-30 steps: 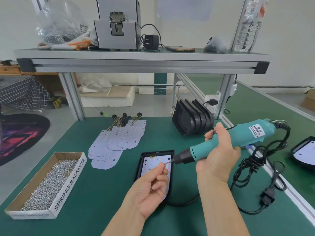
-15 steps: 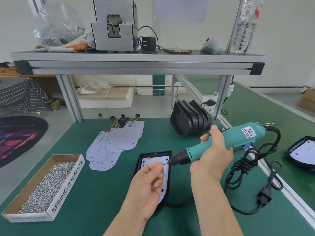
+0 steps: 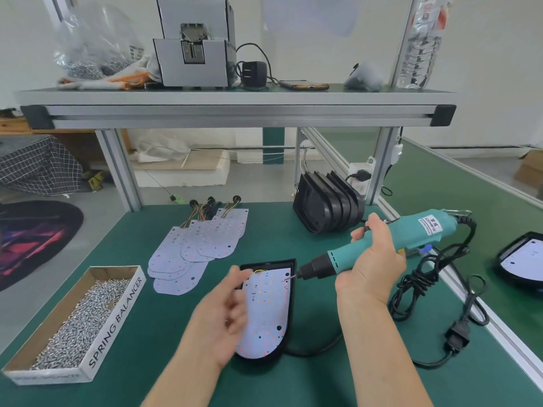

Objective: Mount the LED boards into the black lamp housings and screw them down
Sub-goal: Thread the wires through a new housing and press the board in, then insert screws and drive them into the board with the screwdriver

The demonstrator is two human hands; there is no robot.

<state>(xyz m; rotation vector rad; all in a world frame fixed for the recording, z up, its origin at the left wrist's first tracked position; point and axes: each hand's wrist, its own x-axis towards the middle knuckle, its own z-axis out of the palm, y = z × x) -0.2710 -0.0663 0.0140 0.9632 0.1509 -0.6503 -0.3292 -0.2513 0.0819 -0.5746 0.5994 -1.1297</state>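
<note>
Right hand (image 3: pixel 370 268) grip: wrapped tight round the teal electric screwdriver (image 3: pixel 426 230), nose angled down-left. Bit tip (image 3: pixel 289 278) sits just over the upper right corner of the LED board (image 3: pixel 267 312). Something small and silver at the tip, likely a screw; too small to be sure.

Left hand (image 3: pixel 226 312) grip: loose, fingers half-curled, motion-blurred, nothing visible in it.

Change: half a second ago the left fingertips pinch right at the bit tip; now that hand is off the bit and pulled back left, over the left edge of the black lamp housing (image 3: pixel 273 262). The driver barely shifts. Judgement: screw is loaded onto the bit and the handoff is done, so driving that corner is the step in hand. Can't tell if the tip touches the board yet.

Task thing: the LED board lies inside the housing, flat on the counter (image 3: pixel 293 383) near its front edge, between both forearms. No seated screws visible on it.

Further out:
- stack of loose LED boards (image 3: pixel 199 248), left of centre
- stack of empty housings (image 3: pixel 329 207), back right corner
- cardboard screw box (image 3: pixel 117 315), front left
- driver's power cord (image 3: pixel 417 289), coiled along the right edge
- one housing with a board in it (image 3: pixel 520 259), on the neighbouring surface to the right
</note>
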